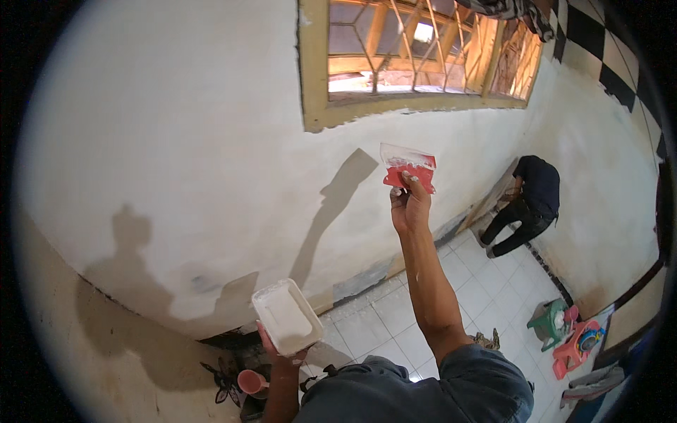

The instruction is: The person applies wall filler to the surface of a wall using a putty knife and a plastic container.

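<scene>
My right hand (412, 206) is raised at arm's length in front of the white wall (204, 120), below the window. It grips a flat red putty spreader (420, 173) with a pale, see-through blade smeared white. Whether the blade touches the wall I cannot tell. Low and to the left, my left hand (268, 344) holds a white rectangular plastic tub (266, 324) from beneath and the side. Pale putty (295, 321) lies inside it. Part of the left hand is hidden by the tub.
A barred window with a yellow frame (423, 106) is above. At right, another person (539, 190) bends toward the wall's foot. White tiles (395, 317) cover the floor. Green (546, 324) and pink (575, 349) plastic stools stand at right; a pink dipper (250, 381) is at lower left.
</scene>
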Motion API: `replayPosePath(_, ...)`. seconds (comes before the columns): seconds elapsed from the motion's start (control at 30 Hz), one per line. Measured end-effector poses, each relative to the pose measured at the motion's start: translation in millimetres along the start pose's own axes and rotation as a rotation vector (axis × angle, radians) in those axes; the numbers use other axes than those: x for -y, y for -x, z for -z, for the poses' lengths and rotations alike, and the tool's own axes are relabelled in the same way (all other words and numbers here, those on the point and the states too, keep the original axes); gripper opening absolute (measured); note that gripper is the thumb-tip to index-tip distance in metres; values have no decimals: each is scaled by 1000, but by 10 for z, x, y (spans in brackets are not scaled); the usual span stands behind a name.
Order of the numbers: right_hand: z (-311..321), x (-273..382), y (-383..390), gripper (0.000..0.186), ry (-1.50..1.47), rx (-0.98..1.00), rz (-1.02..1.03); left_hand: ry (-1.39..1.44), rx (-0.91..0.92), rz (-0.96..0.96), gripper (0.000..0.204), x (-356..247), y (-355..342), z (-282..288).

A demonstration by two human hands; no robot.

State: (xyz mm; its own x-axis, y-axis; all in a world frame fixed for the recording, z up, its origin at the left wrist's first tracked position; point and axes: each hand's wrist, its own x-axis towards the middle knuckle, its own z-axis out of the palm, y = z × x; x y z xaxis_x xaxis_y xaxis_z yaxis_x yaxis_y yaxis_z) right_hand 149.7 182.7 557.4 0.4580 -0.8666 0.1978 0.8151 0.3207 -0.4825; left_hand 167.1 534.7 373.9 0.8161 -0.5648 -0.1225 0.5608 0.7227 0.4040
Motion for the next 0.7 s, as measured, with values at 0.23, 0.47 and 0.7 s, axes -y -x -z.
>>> replayPosePath(0.23,372,75,-597,19,403,-44,332,-33,87,-11,69,355,-136,64)
replayPosePath(0.47,818,119,-1350,23,1566,350,1378,63,60,-68,69,955,-214,-531)
replayPosePath(0.7,1203,132,-1659,25,1706,583,1381,109,-78,-115,70,1381,-246,-791)
